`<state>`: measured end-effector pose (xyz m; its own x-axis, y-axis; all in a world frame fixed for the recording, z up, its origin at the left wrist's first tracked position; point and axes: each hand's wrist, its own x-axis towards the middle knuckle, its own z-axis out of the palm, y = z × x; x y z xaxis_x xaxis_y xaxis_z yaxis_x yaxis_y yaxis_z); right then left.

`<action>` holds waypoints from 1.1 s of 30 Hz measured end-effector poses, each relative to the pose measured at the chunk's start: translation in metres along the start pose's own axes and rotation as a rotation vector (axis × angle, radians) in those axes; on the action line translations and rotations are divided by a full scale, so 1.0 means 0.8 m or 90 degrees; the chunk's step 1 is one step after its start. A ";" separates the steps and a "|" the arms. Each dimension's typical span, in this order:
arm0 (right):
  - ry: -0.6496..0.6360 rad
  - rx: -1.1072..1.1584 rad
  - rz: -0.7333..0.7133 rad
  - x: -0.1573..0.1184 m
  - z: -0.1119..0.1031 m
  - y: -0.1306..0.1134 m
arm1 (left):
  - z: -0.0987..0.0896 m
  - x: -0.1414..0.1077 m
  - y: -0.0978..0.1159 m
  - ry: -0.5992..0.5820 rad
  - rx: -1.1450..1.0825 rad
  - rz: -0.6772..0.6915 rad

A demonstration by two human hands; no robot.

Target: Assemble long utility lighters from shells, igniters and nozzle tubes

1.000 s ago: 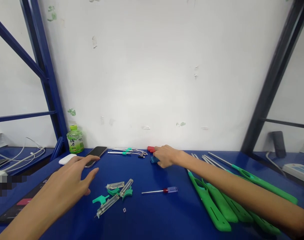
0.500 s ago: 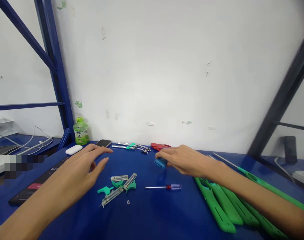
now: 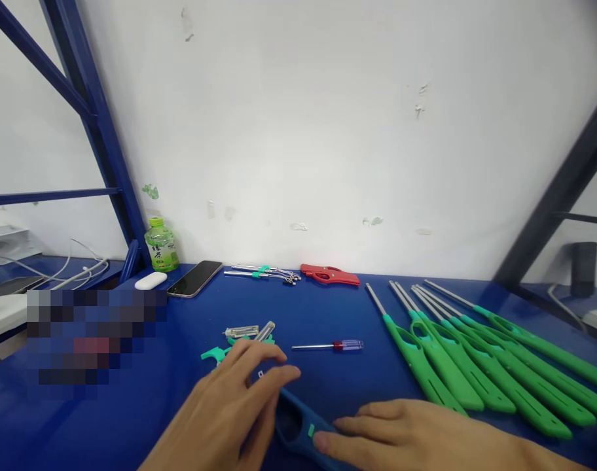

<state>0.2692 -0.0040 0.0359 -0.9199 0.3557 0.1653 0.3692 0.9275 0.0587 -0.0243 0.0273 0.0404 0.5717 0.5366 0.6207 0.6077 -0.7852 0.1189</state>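
Note:
A blue plastic casing (image 3: 292, 422) with an oval opening and a small green piece lies at the bottom middle of the table. My right hand (image 3: 401, 428) rests on its right part, fingers stretched out, thumb on the casing by the green piece. At the casing's left end is my left hand (image 3: 239, 399), fingers bent and apart, partly covering the pile of clear tubes (image 3: 243, 331) and teal triggers (image 3: 215, 354). Beyond the hands lies a screwdriver (image 3: 348, 345) with a purple and red handle.
Several green lighters (image 3: 453, 379) with metal rods lie at the right. Red casings (image 3: 330, 275) and metal rods with wires (image 3: 259, 273) are by the wall. A phone (image 3: 196, 279), white case (image 3: 151, 281) and green bottle (image 3: 162, 248) stand or lie at the back left.
My right hand has come from the back middle towards the front with the blue casing. My left hand has moved right and nearer, beside it. The view has shifted.

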 end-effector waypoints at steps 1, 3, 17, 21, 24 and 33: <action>-0.001 0.004 0.002 0.000 -0.003 0.002 | 0.010 -0.010 0.003 -0.002 0.015 -0.001; -0.025 0.012 0.015 0.002 -0.014 0.003 | 0.027 -0.026 0.004 -0.006 0.046 -0.010; -0.003 0.077 0.151 -0.003 -0.009 -0.002 | 0.044 -0.068 -0.008 -0.163 0.030 -0.104; -0.013 0.039 0.145 -0.008 -0.003 0.001 | 0.045 -0.062 -0.011 -0.211 -0.015 -0.147; 0.002 0.029 0.144 -0.010 0.001 0.003 | 0.047 -0.063 -0.013 -0.225 -0.039 -0.172; 0.050 0.018 0.209 -0.045 -0.021 0.017 | 0.046 -0.062 -0.010 -0.213 -0.091 -0.211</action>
<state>0.3095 -0.0063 0.0471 -0.7389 0.6271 0.2466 0.6394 0.7680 -0.0374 -0.0372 0.0186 -0.0197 0.5207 0.8160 0.2511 0.7187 -0.5777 0.3870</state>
